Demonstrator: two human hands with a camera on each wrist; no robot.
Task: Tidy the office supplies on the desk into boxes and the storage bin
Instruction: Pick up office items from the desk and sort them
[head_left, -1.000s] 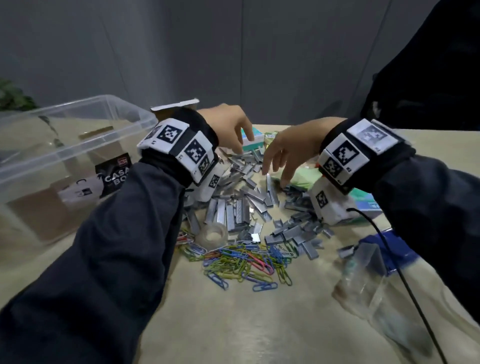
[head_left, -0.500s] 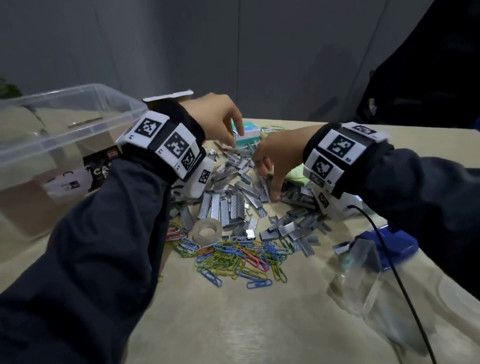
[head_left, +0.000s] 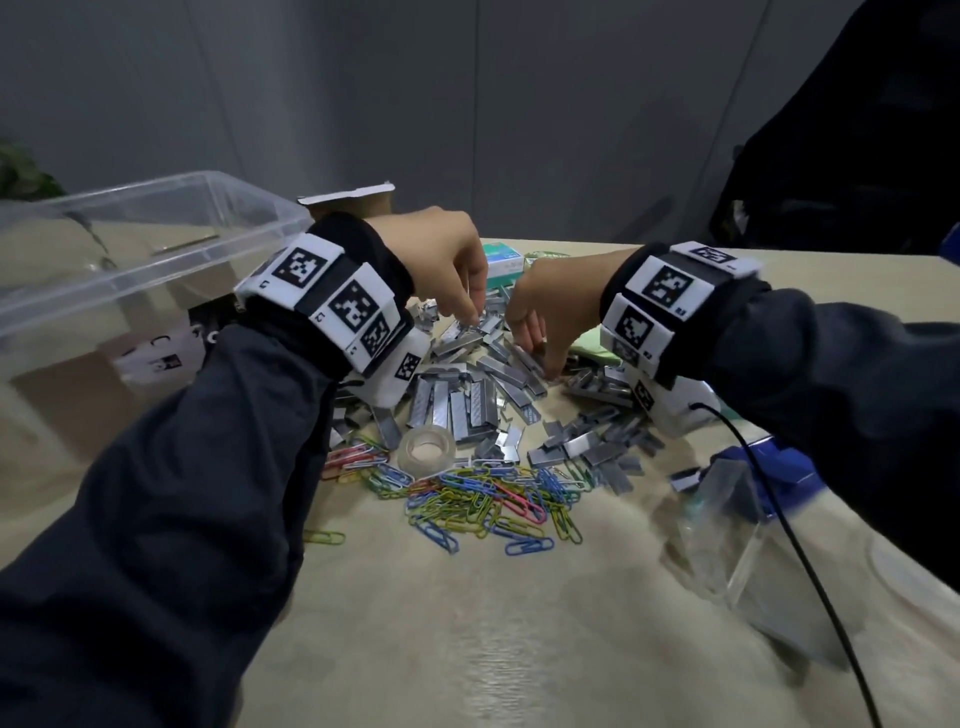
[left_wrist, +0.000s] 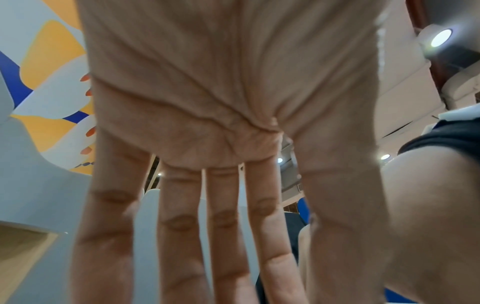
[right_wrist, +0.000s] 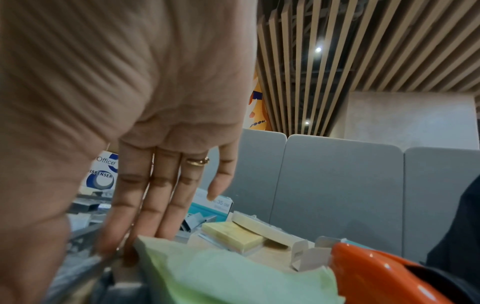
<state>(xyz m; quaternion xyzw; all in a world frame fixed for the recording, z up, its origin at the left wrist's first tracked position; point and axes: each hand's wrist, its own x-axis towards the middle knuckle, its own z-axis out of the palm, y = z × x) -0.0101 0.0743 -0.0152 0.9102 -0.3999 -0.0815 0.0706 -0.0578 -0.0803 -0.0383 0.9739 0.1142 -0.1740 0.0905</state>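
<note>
A heap of grey staple strips (head_left: 467, 400) lies mid-desk, with coloured paper clips (head_left: 483, 499) and a clear tape roll (head_left: 425, 449) in front of it. My left hand (head_left: 475, 314) reaches down onto the far part of the heap; its fingers (left_wrist: 182, 226) are straight and hold nothing I can see. My right hand (head_left: 545, 364) points down beside it, its straight fingers (right_wrist: 155, 205) touching strips next to green sticky notes (right_wrist: 221, 273). A teal staple box (head_left: 501, 262) stands just behind both hands. The clear storage bin (head_left: 156, 249) sits at the left.
A blue stapler (head_left: 769, 462) and a clear plastic box (head_left: 727, 525) lie at the right, crossed by a black cable (head_left: 810, 561). Yellow sticky notes (right_wrist: 231, 234), an orange object (right_wrist: 376, 273) and a dispenser carton (right_wrist: 103, 172) sit near my right hand. One clip (head_left: 324, 538) lies apart.
Both hands have dropped and drawn closer together over the staple heap. The left hand came down from near the teal box; the right fingers now touch the strips.
</note>
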